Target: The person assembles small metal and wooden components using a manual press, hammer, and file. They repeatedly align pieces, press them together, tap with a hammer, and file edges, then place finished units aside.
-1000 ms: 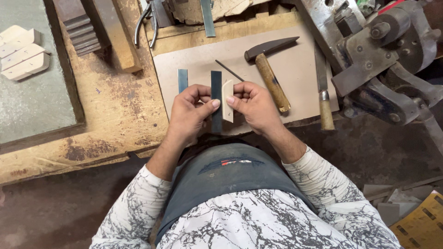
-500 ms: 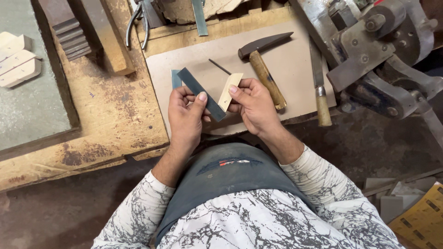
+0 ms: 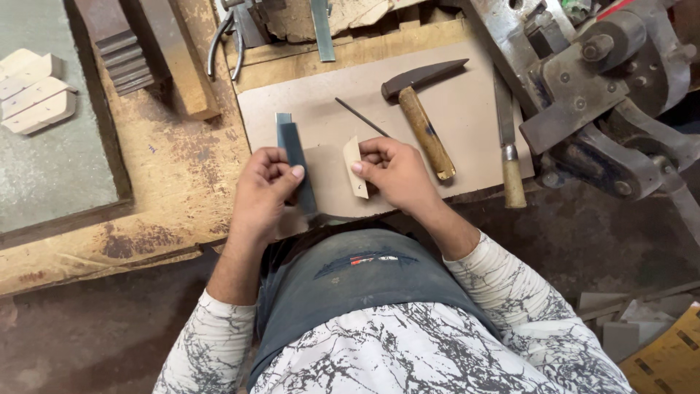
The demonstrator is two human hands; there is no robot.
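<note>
My left hand (image 3: 268,188) grips a flat dark grey metal strip (image 3: 297,159), held upright over the near edge of a tan board (image 3: 467,117). A second, lighter strip (image 3: 282,121) shows just behind it; I cannot tell whether it is held or lying on the board. My right hand (image 3: 394,174) pinches a small pale wooden piece (image 3: 355,168) between thumb and fingers, a short gap to the right of the strip. Both hands hover above the board, close to my lap.
A wooden-handled hammer (image 3: 421,117), a thin metal rod (image 3: 362,117) and a wooden-handled blade (image 3: 508,149) lie on the board. A heavy metal machine (image 3: 605,95) stands at the right. Pliers (image 3: 222,44), wood blocks (image 3: 171,55) and pale cut pieces (image 3: 33,91) sit on the worn bench.
The two hands have drawn apart. The dark strip went from tilted against the wooden piece to upright in my left hand, and the wooden piece stayed in my right.
</note>
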